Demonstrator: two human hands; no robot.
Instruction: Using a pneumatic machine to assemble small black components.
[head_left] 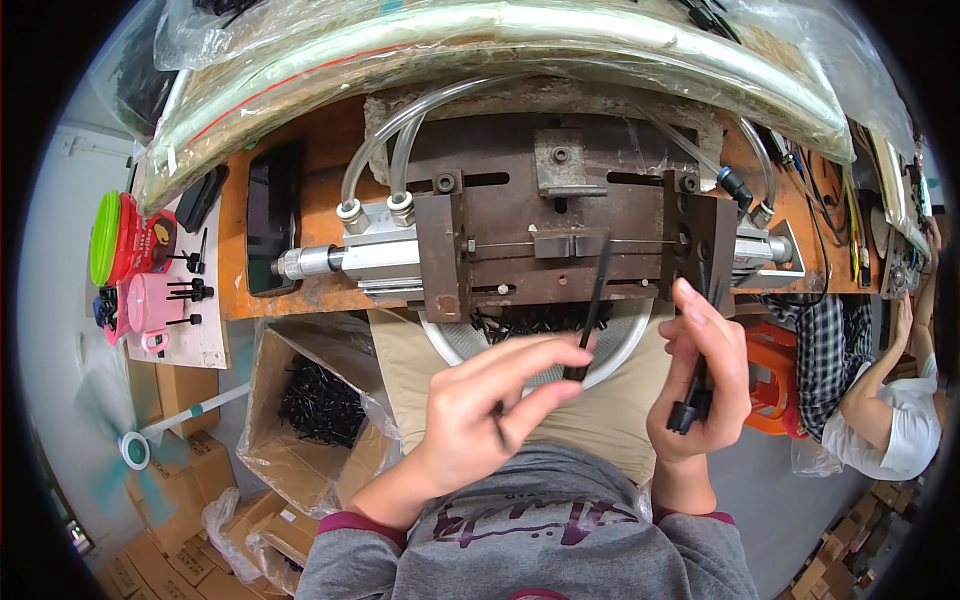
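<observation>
My left hand [490,405] is closed in front of the metal fixture [510,215], thumb and forefinger at the lower end of a slim black plastic rod [597,300]. The rod stands nearly upright and is slightly blurred. To its right, my right hand [708,375] is wrapped round black plastic rods with knobbed ends [688,414]; the fingers partly hide them, so I cannot tell how many. A thin wire runs across the fixture between two brown side blocks, through a small metal block [566,245] at the middle. Neither hand touches the fixture.
A round white-rimmed basket [632,345] with black parts sits on my lap. Left of it stands a cardboard box [270,430] of black parts. A phone [273,215], a pink cup [150,303] and a spinning fan [135,450] are farther left. Another person [890,410] sits at right.
</observation>
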